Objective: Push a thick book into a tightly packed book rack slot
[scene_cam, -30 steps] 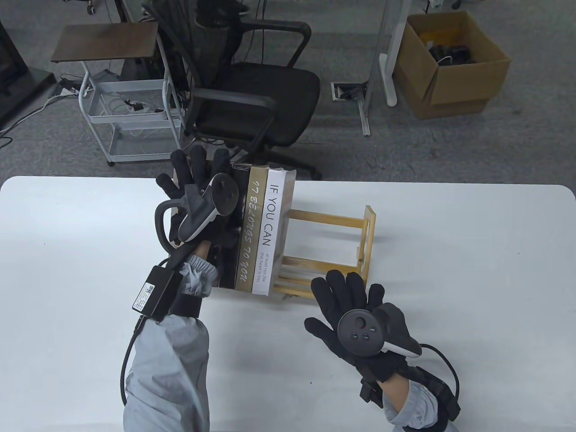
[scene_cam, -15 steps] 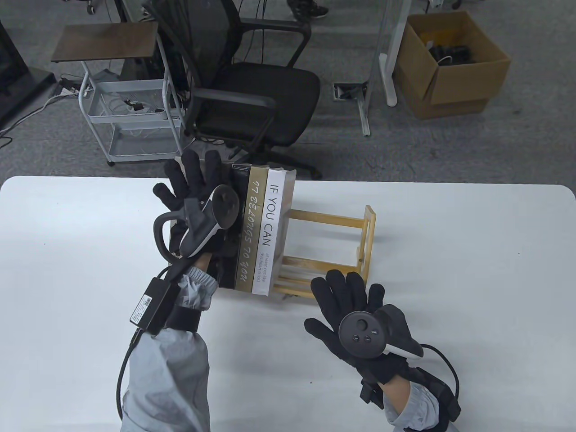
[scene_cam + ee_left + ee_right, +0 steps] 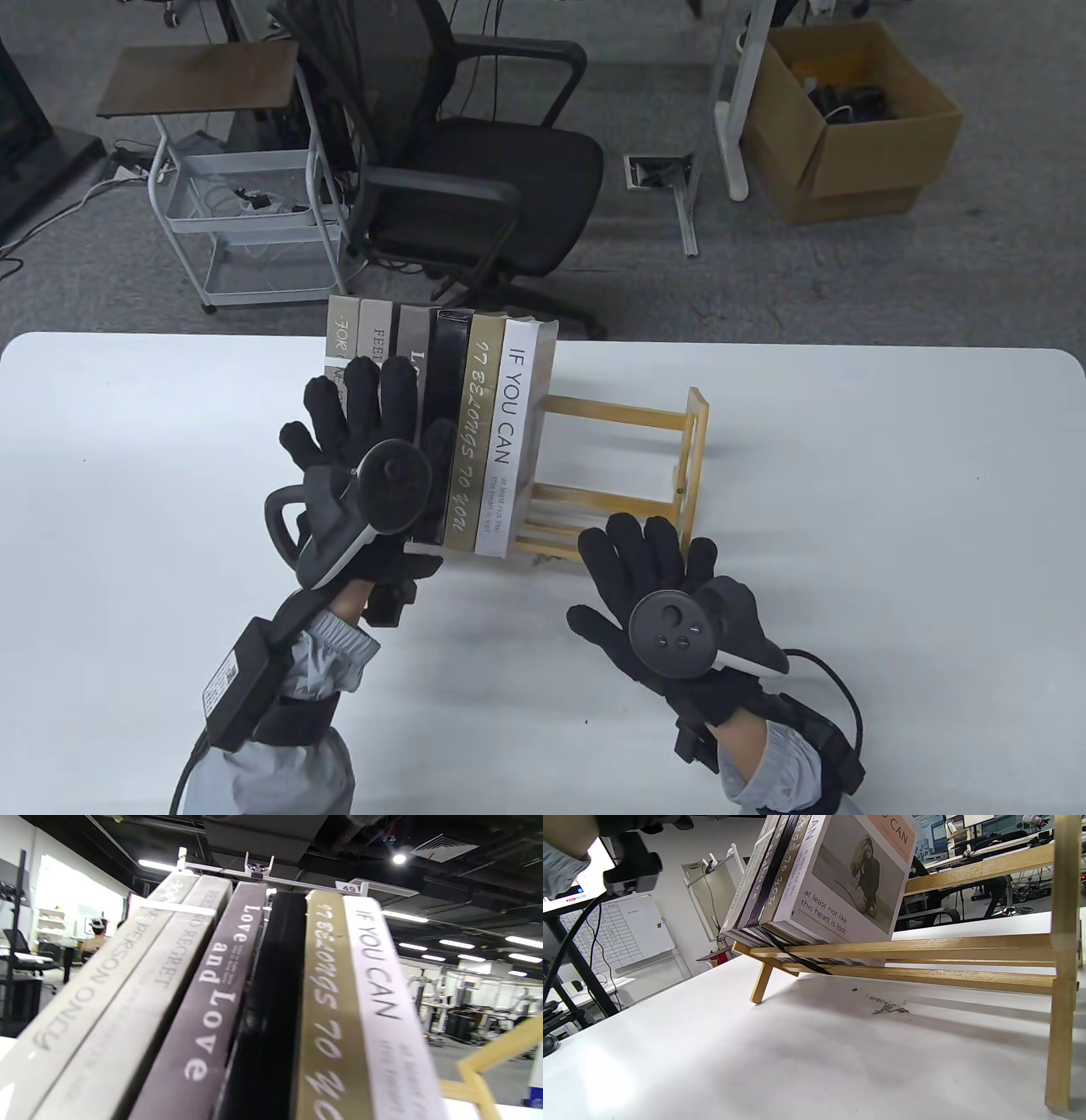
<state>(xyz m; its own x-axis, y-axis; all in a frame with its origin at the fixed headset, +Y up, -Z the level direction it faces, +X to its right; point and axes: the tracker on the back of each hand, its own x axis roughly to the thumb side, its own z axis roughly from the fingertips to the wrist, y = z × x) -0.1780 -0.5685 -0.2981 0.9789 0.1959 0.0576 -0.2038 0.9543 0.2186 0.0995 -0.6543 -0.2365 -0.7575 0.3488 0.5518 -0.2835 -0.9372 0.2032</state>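
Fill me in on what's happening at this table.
A person in sensor gloves is working at a wooden book rack. Six books stand packed at its left end; the right part holds none. The left hand is spread open in front of the spines. The right hand lies open on the table near the rack, holding nothing.

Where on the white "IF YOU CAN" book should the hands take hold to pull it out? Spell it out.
Probably the white "IF YOU CAN" book by its right cover, coming from the right. That side faces the bare part of the wooden book rack, so fingers fit there; its left face is pressed against the gold-spined book. Thumb on the spine, fingers on the exposed cover.
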